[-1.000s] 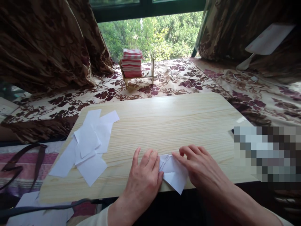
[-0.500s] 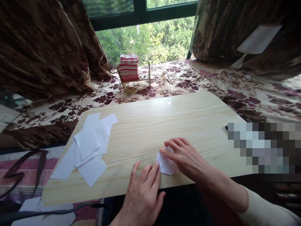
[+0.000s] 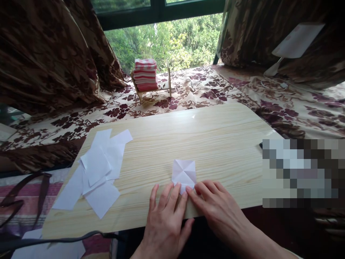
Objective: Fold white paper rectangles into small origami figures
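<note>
A small square of white paper (image 3: 184, 170) lies on the wooden tabletop close to its front edge. Creases cross on it diagonally, and its near part shows a folded band. My left hand (image 3: 168, 217) is spread, palm down, with its fingertips resting on the paper's near left part. From the right, my right hand (image 3: 215, 201) reaches in with its fingers stretched forward, and its index fingertip touches the paper's near right corner. The two index fingertips almost meet at the near edge. The fingers partly cover that edge, and my right thumb is hidden.
Loose white sheets (image 3: 97, 162) overlap on the left of the table (image 3: 215, 133). Behind it, folded red-and-white cloths (image 3: 145, 77) sit on a small stand. A white lamp (image 3: 296, 41) stands at the far right. A dark strap (image 3: 44, 194) and more papers (image 3: 51, 250) lie at lower left.
My right hand has moved down and left, from over the paper to its near edge. The paper now lies more open, its crossing creases in view. My left hand stays almost in place.
</note>
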`<state>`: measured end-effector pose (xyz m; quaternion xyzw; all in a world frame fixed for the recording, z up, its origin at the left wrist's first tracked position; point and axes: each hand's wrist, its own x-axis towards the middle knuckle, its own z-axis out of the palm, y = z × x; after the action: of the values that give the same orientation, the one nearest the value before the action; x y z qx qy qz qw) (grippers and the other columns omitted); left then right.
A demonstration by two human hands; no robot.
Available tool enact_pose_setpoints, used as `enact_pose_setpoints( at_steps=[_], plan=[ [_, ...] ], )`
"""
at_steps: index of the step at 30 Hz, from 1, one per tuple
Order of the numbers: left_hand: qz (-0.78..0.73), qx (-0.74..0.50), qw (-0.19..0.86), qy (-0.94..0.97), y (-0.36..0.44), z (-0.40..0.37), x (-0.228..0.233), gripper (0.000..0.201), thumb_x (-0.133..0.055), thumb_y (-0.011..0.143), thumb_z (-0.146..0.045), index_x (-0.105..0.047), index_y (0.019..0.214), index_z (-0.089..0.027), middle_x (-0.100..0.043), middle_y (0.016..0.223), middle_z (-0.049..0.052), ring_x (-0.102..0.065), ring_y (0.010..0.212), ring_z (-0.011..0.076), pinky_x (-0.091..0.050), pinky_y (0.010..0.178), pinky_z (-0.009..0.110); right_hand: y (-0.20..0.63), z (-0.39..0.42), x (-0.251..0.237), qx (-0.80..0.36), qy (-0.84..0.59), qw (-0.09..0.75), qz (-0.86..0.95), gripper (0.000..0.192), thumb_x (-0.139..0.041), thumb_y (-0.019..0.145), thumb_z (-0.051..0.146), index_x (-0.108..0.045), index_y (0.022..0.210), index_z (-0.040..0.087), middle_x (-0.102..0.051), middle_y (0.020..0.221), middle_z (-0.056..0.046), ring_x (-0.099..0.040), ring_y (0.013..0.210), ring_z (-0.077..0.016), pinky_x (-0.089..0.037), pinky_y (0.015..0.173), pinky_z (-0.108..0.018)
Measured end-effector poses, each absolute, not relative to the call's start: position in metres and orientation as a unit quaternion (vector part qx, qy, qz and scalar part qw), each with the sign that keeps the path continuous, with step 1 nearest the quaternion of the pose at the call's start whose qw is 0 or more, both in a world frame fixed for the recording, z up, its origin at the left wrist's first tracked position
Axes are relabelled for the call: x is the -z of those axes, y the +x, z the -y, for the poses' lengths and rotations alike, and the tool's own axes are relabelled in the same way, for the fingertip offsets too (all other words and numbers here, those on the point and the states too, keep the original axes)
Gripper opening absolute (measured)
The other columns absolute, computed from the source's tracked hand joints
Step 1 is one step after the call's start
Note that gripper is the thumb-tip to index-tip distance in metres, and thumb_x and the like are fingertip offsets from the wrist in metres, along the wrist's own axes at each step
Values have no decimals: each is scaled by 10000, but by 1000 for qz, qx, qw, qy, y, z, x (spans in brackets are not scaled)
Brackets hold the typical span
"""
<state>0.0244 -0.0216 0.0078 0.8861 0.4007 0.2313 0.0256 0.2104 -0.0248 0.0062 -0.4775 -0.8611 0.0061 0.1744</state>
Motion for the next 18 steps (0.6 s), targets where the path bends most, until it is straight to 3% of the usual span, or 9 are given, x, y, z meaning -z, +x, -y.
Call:
enact_pose_setpoints(
  at_steps=[5,9,13,16,18],
  plan=[
    [-382,-198,28,902,10,16,-6,461,-595,880,-432,-572,1286,-214,-560,1377,63,-442,1282,263,-111,1144,469,222,20,-9,9,-492,166,854,420,-610,743,48,-640,1148,152,-638,867,-66,-508,793,-231,-387,711,-350],
    [-362,-175,29,915,6,15,-6,466,-569,894,-392,-538,1314,-194,-516,1418,80,-393,1320,275,-114,1133,499,240,-3,-26,-68,-520,156,837,351,-523,771,19,-698,983,238,-631,837,-41,-547,792,-216,-398,711,-335],
    [-357,-159,22,920,4,16,-8,407,-513,904,-279,-546,1298,-184,-525,1405,92,-369,1330,286,-131,1113,530,247,-27,-40,-129,-579,151,791,299,-461,870,116,-674,1061,204,-652,960,-70,-600,871,-228,-428,737,-338],
    [-362,-176,18,915,6,21,-4,415,-493,894,-248,-545,1299,-170,-531,1395,107,-374,1319,286,-142,1108,529,241,-28,-38,-180,-635,92,746,232,-454,907,211,-686,904,208,-665,851,-44,-626,740,-217,-408,637,-326],
    [-363,-201,13,910,8,24,0,409,-479,892,-248,-558,1283,-157,-546,1373,120,-391,1303,284,-147,1108,521,233,-23,-32,-215,-643,96,729,252,-446,925,261,-669,817,217,-664,807,-28,-627,712,-206,-399,626,-319]
  ],
)
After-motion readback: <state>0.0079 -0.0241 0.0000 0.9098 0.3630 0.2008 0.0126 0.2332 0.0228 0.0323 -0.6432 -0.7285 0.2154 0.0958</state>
